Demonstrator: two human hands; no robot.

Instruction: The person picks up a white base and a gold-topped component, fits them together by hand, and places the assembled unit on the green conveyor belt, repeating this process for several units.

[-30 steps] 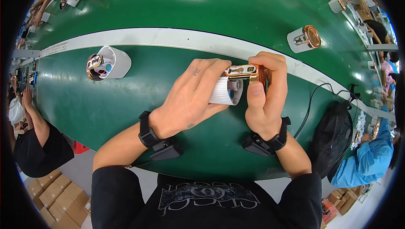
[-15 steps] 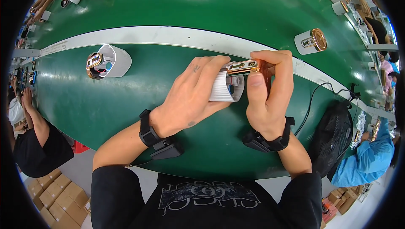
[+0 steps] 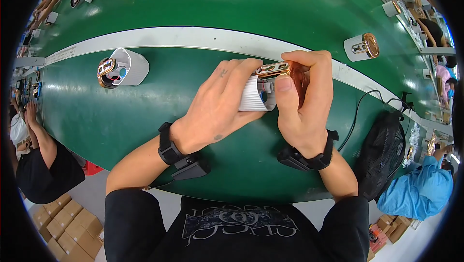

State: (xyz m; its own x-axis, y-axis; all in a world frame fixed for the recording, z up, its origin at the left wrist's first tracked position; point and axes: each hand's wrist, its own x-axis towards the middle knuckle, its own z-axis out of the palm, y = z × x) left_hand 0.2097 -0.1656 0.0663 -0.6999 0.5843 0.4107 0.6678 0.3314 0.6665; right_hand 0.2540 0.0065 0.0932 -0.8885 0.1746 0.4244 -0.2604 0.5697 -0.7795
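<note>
My left hand [image 3: 208, 102] is wrapped around a white ribbed plastic housing [image 3: 249, 99], its open end turned to the right. Wires and a small round blue part show inside that opening. Between thumb and fingers of my right hand [image 3: 304, 102] is a shiny copper-coloured cap [image 3: 298, 83] with a narrow gold-framed panel [image 3: 273, 69]. The panel lies along the housing's upper edge, close to my left fingertips. How far the cap meets the housing is hidden by my right thumb.
Another white housing [image 3: 136, 69] with its gold-framed cap [image 3: 106, 72] hanging off stands at the left. Beyond the white rail [image 3: 193, 36], an assembled white-and-copper unit [image 3: 360, 47] lies on the green belt. A black mesh bag [image 3: 379, 160] and cable are at the right. People work on both sides.
My right hand has shifted slightly left and up, tilting the copper cap nearer the housing. The assembled unit on the belt has moved a little to the right.
</note>
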